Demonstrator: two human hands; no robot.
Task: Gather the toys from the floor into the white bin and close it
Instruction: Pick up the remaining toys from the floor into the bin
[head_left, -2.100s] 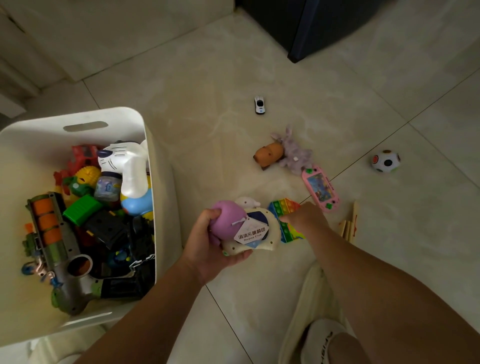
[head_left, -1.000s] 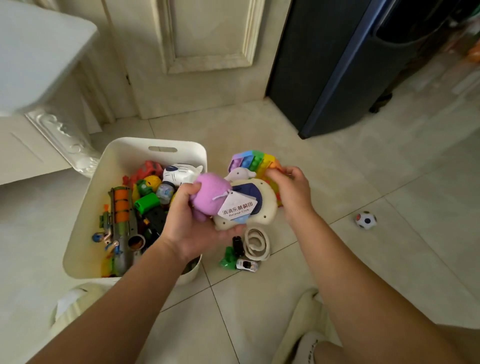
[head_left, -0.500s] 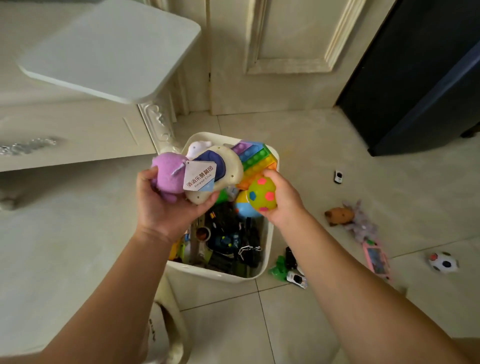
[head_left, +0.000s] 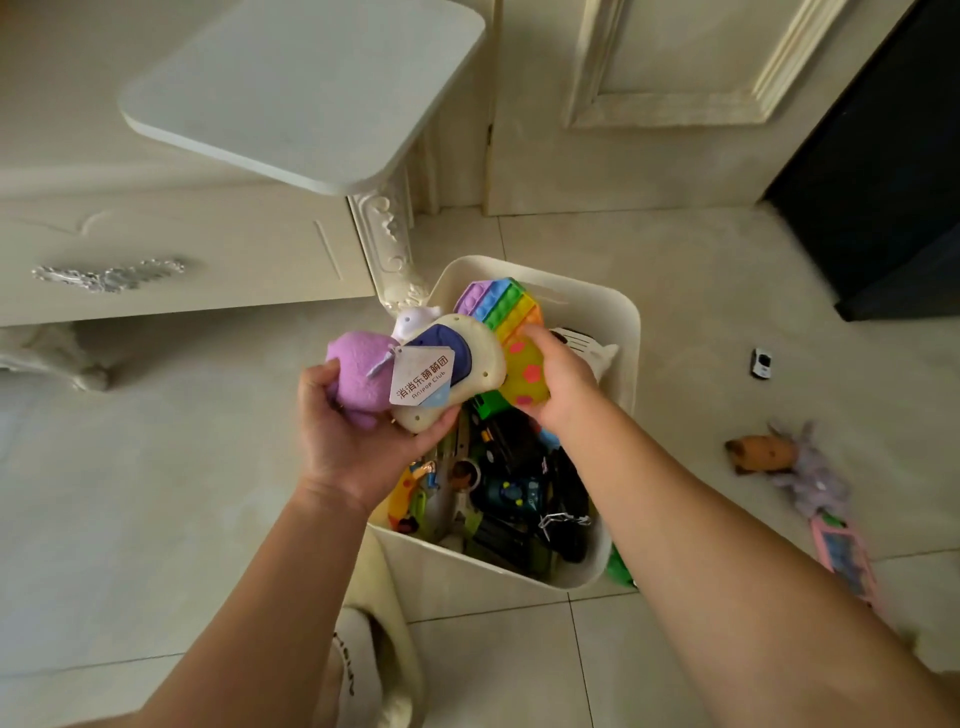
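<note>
The white bin (head_left: 626, 332) stands on the floor, filled with several toys. Above its left edge my left hand (head_left: 353, 441) grips a purple plush (head_left: 358, 369) together with a cream toy (head_left: 467, 358) that carries a paper tag. My right hand (head_left: 561, 379) is over the bin, closed on a yellow ball with pink dots (head_left: 524, 374) and a rainbow pop toy (head_left: 501, 306). On the floor to the right lie an orange plush (head_left: 761, 453), a grey-purple plush (head_left: 815, 480), a pink handheld game (head_left: 844, 556) and a small white car (head_left: 761, 361).
A white cabinet (head_left: 182, 249) with an ornate leg and an overhanging white top (head_left: 306, 88) stands just left of the bin. A dark appliance (head_left: 883, 171) fills the upper right. A green toy (head_left: 619, 566) lies beside the bin's near right corner. My slipper (head_left: 358, 665) is at the bottom.
Both hands have carried their toys from the floor to above the bin. The right hand has picked up the dotted yellow ball besides the pop toy. The view has swung toward the cabinet.
</note>
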